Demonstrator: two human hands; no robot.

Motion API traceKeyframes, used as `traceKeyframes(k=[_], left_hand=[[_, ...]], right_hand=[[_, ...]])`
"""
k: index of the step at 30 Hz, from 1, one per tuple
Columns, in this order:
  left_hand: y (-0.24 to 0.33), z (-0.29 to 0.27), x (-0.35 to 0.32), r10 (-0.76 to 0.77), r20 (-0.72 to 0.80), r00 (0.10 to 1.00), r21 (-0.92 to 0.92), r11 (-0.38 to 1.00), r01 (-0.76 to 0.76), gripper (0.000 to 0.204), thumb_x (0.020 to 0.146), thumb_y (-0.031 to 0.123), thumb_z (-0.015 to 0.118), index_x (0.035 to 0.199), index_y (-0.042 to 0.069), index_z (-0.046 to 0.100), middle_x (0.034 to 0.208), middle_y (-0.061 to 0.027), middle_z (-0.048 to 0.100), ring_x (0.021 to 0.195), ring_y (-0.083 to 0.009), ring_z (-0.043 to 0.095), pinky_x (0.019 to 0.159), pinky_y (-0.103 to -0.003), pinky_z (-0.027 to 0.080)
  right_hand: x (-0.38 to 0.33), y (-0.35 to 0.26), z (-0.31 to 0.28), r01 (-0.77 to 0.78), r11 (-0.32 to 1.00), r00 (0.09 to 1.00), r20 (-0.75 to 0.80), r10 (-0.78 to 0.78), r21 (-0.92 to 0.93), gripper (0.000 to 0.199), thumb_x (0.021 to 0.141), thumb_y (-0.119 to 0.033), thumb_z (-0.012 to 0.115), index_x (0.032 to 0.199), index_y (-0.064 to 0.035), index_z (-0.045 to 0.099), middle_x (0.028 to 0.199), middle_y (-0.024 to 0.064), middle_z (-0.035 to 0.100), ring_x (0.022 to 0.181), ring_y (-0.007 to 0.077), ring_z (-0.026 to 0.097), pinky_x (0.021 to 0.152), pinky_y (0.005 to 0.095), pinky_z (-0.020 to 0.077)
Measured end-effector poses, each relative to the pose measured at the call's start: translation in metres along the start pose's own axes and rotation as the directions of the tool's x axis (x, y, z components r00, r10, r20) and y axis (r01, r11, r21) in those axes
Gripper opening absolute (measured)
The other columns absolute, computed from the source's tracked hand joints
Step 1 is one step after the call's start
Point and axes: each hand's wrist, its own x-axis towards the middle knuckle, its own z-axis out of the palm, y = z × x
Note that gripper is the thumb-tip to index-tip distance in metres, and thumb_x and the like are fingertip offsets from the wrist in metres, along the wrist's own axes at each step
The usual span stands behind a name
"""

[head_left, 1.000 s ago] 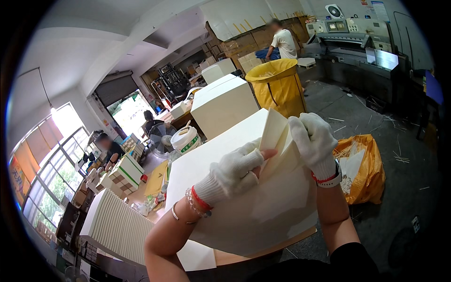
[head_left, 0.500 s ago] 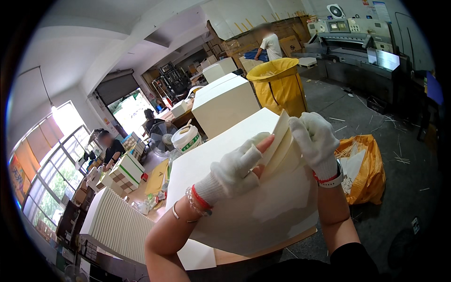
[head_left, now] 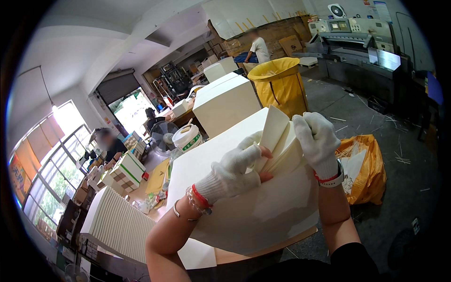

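A big stack of cream paper sheets [head_left: 263, 211] lies on a wooden board in front of me. My left hand [head_left: 235, 167], in a white knit glove with bare fingertips, pinches a lifted bundle of sheets [head_left: 277, 141] near its corner. My right hand [head_left: 317, 138], also gloved, grips the same bundle from the right and holds its corner bent upward. A red band sits at each wrist.
A yellow bag-lined bin [head_left: 281, 84] and tall white paper blocks [head_left: 225, 103] stand beyond the stack. An orange sack [head_left: 364, 169] of scraps lies on the floor at right. A ribbed stack of sheets [head_left: 117, 225] is at left. People work farther back; a cutting machine [head_left: 361, 51] stands far right.
The lifted corner of the sheets has risen and folded up more steeply. My left hand's fingers have slid further along the bundle's edge. My right hand stays in nearly the same place.
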Motion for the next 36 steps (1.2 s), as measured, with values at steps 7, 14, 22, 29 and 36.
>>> traceKeyframes(k=[7,14,22,29,36], left_hand=[[0.008,-0.006,0.000,-0.030,0.091,0.995,0.131,0.991,0.018,0.036,0.085,0.004,0.069,0.121,0.007,0.063,0.116,-0.0095,0.059,0.108,-0.0249,0.059,0.092,-0.034,0.048],[0.003,0.001,0.001,0.023,0.017,1.000,0.029,0.999,-0.024,0.041,0.080,0.008,0.078,0.118,0.009,0.063,0.117,-0.0099,0.059,0.108,-0.0253,0.059,0.094,-0.035,0.047],[0.003,0.001,0.000,0.102,-0.045,0.994,0.107,0.990,-0.096,0.040,0.080,0.007,0.076,0.118,0.009,0.063,0.117,-0.0104,0.059,0.106,-0.0265,0.059,0.093,-0.034,0.047],[-0.002,-0.004,0.000,-0.009,0.115,0.993,0.051,0.999,0.003,0.038,0.080,0.007,0.075,0.115,0.010,0.063,0.113,-0.0090,0.059,0.105,-0.0267,0.060,0.091,-0.033,0.048],[0.000,0.002,0.001,0.041,-0.017,0.999,0.068,0.997,-0.040,0.043,0.074,0.010,0.084,0.111,0.010,0.062,0.116,-0.0100,0.058,0.110,-0.0272,0.058,0.096,-0.034,0.047]], right_hand=[[0.002,-0.008,-0.002,-0.255,0.965,0.966,0.057,0.253,0.051,0.011,0.091,-0.008,0.060,0.090,0.0025,0.063,0.063,0.0078,0.045,0.056,0.0231,0.046,0.054,0.0363,0.0376],[0.001,-0.005,-0.003,-0.145,0.989,0.989,0.042,0.144,0.039,0.012,0.092,-0.007,0.057,0.091,0.0031,0.063,0.063,0.0077,0.045,0.057,0.0220,0.047,0.054,0.0354,0.0372],[0.002,-0.009,-0.002,-0.216,0.973,0.976,0.023,0.215,0.077,0.019,0.093,-0.010,0.059,0.079,0.0024,0.061,0.061,0.0083,0.044,0.056,0.0226,0.045,0.054,0.0359,0.0369],[0.002,-0.009,-0.001,-0.227,0.971,0.974,0.020,0.226,0.075,0.019,0.093,-0.010,0.058,0.079,0.0021,0.060,0.061,0.0087,0.045,0.058,0.0235,0.048,0.056,0.0367,0.0386],[0.000,-0.004,-0.003,-0.119,0.993,0.992,0.035,0.118,0.019,0.014,0.093,-0.008,0.055,0.093,0.0029,0.064,0.064,0.0083,0.046,0.058,0.0239,0.049,0.056,0.0367,0.0388]])
